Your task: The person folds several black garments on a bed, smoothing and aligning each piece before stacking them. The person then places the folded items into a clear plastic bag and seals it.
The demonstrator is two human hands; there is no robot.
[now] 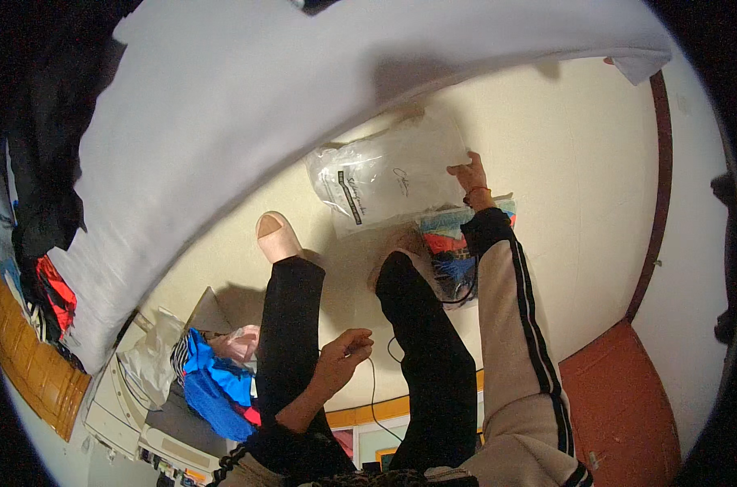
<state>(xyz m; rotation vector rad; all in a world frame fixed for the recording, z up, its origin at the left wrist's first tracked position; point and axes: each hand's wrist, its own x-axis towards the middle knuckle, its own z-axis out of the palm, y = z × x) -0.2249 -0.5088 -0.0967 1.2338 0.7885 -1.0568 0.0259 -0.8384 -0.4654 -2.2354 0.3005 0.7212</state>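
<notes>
A clear plastic bag [399,176] with printed writing lies spread on the pale floor in front of my feet. At its right edge is my right hand [471,173], fingers apart, with nothing visible between them; whether the fingertips touch the plastic is unclear. Beneath my right forearm lies a second clear bag [454,252] packed with red, blue and dark cloth, partly covered by the sleeve. My left hand [347,356] hovers by my left thigh, its fingers loosely curled. A thin black cable [374,389] passes close to those fingertips; I cannot tell if they hold it.
A wide grey-white cloth [234,115] hangs across the top and left. To the left, blue and pink clothes [216,383] are heaped beside a white plastic bag [155,359]. A pink slipper [277,237] is on my left foot. Rightward stand a dark skirting board [657,182] and red-brown door [624,402].
</notes>
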